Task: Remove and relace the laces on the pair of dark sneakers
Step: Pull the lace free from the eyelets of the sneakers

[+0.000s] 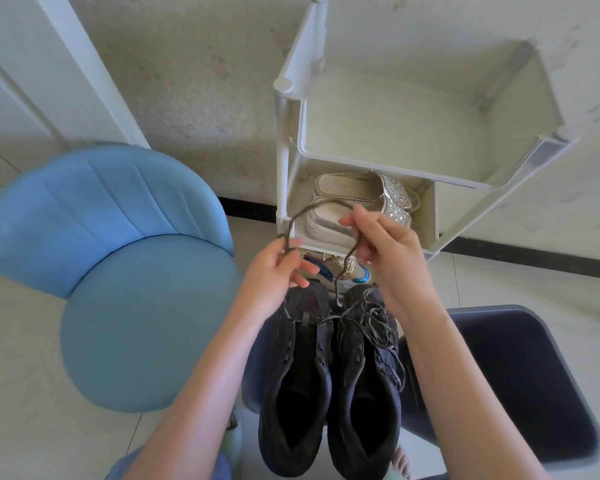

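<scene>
Two dark sneakers stand side by side, toes pointing away from me. The left sneaker (296, 368) shows bare eyelets with no lace through them. The right sneaker (366, 386) carries a loose, tangled grey lace over its tongue. A grey-brown lace (321, 203) is stretched in an arc above the shoes. My left hand (277, 271) pinches one end of it, and my right hand (383, 247) pinches it further along. From the right hand the lace hangs down to the shoes' toes.
A blue padded chair (128, 271) stands to the left. A white shoe rack (395, 140) rises ahead, with pale sandals (343, 202) on a lower shelf. A dark plastic stool (513, 382) lies under and to the right of the sneakers.
</scene>
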